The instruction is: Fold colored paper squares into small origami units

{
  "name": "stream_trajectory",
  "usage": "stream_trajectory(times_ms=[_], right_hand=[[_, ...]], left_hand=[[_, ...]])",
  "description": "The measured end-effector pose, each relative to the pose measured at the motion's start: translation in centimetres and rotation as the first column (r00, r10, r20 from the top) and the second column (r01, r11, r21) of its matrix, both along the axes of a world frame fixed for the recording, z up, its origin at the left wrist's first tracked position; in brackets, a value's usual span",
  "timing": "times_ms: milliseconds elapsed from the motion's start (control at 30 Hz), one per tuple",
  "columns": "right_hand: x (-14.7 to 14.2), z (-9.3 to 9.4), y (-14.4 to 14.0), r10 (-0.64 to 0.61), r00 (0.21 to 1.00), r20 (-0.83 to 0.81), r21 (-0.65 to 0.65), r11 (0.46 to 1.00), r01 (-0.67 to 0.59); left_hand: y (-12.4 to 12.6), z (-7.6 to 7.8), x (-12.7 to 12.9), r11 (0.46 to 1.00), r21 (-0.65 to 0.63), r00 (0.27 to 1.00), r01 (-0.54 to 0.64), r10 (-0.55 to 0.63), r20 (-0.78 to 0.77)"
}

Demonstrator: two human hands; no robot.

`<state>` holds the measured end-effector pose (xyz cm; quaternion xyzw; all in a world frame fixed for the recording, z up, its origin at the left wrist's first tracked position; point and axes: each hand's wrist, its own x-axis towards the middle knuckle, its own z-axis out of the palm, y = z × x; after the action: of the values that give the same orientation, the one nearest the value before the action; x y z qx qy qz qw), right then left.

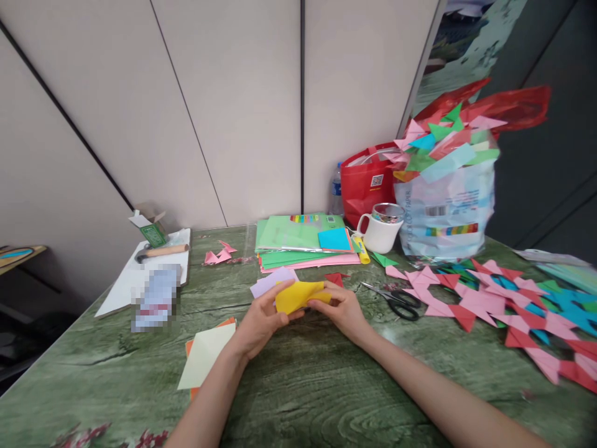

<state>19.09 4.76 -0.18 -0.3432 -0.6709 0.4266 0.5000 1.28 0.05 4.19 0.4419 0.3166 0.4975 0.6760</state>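
Counter's left edge: it slants away well to the left of the left hand [265, 318], with a white board [125, 280] and a hammer [165, 251] on it along that side.
Cream sheet: here it is, on the near-left side of the left hand, lying on orange paper [194, 392] beside the forearm.
Left hand: closed on the left end of the yellow paper [298, 296], thumb on the near side.
Lilac paper: just beyond the left hand, resting on the counter [298, 386].
Yellow paper: up between both hands, bowed, perhaps partly folded; surely next to no weight, soft to bend, quick to crease or tear.
Where to grip: the two ends look best, a light pinch, middle free to flex.
Open room: plenty of bare counter on the near side of both hands.
Right hand [344, 311]: a narrow pinch on the right end, thumb against fingers.
Red paper [336, 277]: just beyond the right hand.
Scissors [401, 303]: near, right of the right hand, tips toward it, so care that way!
Folded pieces [480, 298]: farther right of that hand, pink, red and blue, sprawling; sideways room looks tight there.
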Motion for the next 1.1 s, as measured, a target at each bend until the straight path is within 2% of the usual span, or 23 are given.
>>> stream_trajectory(times_ms=[200, 300, 467, 600, 767, 933, 1100], right_hand=[[0.0, 0.0, 0.0, -0.038, 0.999, 0.001, 0.008, 0.999, 0.038], [-0.1, 0.1, -0.1, -0.055, 0.998, -0.023, 0.014, 0.998, 0.056], [-0.3, 0.1, -0.3, 0.03, 0.999, -0.043, 0.031, 0.999, -0.029], [-0.4, 0.2, -0.3, 0.064, 0.997, -0.049, 0.023, 0.998, -0.063], [-0.3, 0.1, -0.2, 0.069, 0.996, -0.055, -0.019, 0.997, -0.07], [-0.4, -0.2, -0.2, 0.017, 1.0, -0.019, -0.109, 0.994, -0.019], [-0.5, -0.3, -0.5, 0.069, 0.986, -0.149, -0.195, 0.976, -0.098]], left_hand=[[0.3, -0.6, -0.1, 1.0, 0.012, 0.999, 0.025, -0.025, -0.032], [0.3, -0.7, -0.1, 1.0, -0.03, 0.997, -0.001, -0.001, -0.076], [0.3, -1.1, 0.1, 0.994, -0.055, 0.975, -0.099, 0.086, -0.205], [0.6, -1.9, 0.2, 0.991, -0.033, 0.975, -0.127, 0.118, -0.19], [0.7, -2.1, 0.1, 0.987, -0.019, 0.972, -0.16, 0.154, -0.174], [0.6, -2.0, 0.3, 0.982, -0.009, 0.954, -0.191, 0.183, -0.237], [0.4, -1.7, 0.7, 0.958, 0.07, 0.906, -0.279, 0.287, -0.31]])
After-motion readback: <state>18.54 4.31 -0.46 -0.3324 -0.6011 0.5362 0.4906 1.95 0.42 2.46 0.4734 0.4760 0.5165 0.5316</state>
